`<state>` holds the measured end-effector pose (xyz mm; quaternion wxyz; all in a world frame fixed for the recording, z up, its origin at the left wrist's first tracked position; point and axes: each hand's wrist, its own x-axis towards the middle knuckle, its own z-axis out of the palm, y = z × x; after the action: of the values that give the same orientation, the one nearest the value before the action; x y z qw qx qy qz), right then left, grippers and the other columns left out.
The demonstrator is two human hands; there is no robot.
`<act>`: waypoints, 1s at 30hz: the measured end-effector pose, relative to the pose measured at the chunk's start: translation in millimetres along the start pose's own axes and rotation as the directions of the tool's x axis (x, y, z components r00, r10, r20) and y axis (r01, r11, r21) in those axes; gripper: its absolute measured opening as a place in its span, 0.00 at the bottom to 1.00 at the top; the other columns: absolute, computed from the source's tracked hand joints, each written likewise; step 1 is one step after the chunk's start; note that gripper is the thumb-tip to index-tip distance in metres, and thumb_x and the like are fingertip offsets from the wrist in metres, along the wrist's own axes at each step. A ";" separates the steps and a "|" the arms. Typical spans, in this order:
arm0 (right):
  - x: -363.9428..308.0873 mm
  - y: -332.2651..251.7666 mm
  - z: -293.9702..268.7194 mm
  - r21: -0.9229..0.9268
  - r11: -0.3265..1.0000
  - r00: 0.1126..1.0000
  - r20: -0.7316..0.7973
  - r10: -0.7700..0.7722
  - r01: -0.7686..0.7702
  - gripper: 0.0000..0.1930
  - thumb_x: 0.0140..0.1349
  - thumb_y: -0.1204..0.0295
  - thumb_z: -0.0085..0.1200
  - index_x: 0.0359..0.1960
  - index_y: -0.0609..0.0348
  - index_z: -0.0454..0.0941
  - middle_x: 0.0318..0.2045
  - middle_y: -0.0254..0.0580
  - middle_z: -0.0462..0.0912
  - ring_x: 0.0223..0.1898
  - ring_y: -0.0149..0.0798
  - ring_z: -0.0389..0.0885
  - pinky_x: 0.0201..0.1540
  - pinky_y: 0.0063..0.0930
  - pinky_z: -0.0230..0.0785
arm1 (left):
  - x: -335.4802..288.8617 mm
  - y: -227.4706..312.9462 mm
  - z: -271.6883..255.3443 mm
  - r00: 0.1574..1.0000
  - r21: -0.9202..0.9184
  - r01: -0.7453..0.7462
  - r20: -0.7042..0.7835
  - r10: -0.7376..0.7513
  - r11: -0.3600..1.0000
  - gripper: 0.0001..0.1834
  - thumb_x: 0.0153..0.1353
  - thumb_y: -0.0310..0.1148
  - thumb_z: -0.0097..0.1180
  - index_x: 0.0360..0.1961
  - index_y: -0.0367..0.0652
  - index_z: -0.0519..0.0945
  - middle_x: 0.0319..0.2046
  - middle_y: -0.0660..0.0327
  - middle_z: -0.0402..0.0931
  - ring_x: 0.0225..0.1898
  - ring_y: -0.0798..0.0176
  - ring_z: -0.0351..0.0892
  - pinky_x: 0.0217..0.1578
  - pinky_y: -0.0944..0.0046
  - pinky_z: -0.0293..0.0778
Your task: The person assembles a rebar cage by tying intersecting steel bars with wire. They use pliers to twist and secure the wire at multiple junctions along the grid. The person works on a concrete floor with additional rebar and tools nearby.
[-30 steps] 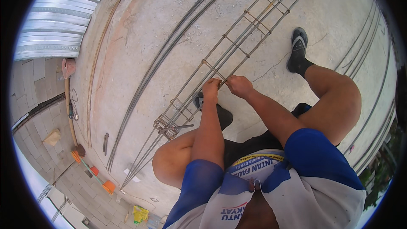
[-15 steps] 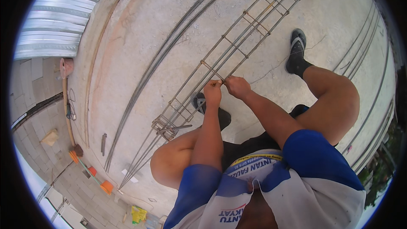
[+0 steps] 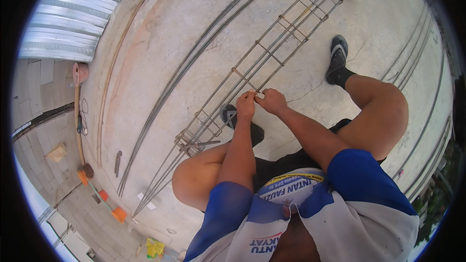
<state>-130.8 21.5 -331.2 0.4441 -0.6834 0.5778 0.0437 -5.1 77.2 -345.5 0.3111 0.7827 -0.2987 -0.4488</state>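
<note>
Right hand (image 3: pixel 271 102) nearer left hand (image 3: pixel 246 105), rebar (image 3: pixel 270 53) contact unclear

Head view: from the wearer's head, facing steeply downward
Shirt (image 3: pixel 335 223): closest, along the lower edge
Concrete floor (image 3: pixel 206 73): farther off, beneath
Fisheye rim: dark, bending straight edges

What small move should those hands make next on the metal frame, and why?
Perhaps a small twist by the left hand and right hand right where they are: they sit close together at the steel frame, beside the joint of a crosspiece and a long bar. Anything between them is too small to make out, so this is a guess.
</note>
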 end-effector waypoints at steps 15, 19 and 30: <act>-22.5 41.6 6.6 -0.231 0.952 0.979 0.008 -0.203 0.199 0.11 0.62 0.66 0.50 0.30 0.62 0.79 0.26 0.53 0.82 0.32 0.56 0.81 0.36 0.49 0.72 | 32.2 -23.6 17.2 0.995 0.166 -0.031 0.096 0.015 0.986 0.15 0.58 0.40 0.60 0.40 0.40 0.85 0.32 0.52 0.83 0.35 0.53 0.81 0.38 0.56 0.73; -11.3 13.5 10.6 -0.229 0.903 0.930 0.052 -0.363 0.365 0.10 0.63 0.68 0.48 0.30 0.62 0.78 0.26 0.53 0.81 0.31 0.56 0.81 0.35 0.50 0.71 | 35.6 -27.7 19.2 0.995 0.154 -0.054 0.093 0.040 0.987 0.15 0.58 0.41 0.61 0.40 0.41 0.85 0.32 0.53 0.83 0.34 0.54 0.81 0.38 0.56 0.72; 27.2 47.8 21.1 -0.051 0.999 0.994 -0.112 -0.010 0.004 0.13 0.58 0.64 0.58 0.29 0.63 0.82 0.30 0.55 0.83 0.34 0.54 0.83 0.39 0.44 0.73 | 38.7 -13.2 11.4 0.959 0.090 0.198 0.189 -0.212 0.976 0.16 0.57 0.40 0.61 0.42 0.40 0.84 0.36 0.52 0.83 0.38 0.55 0.81 0.41 0.56 0.72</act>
<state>-152.0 18.0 -386.0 0.3935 -0.6977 0.5983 0.0183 3.5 54.1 -380.0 0.2043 0.7714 -0.2610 -0.5432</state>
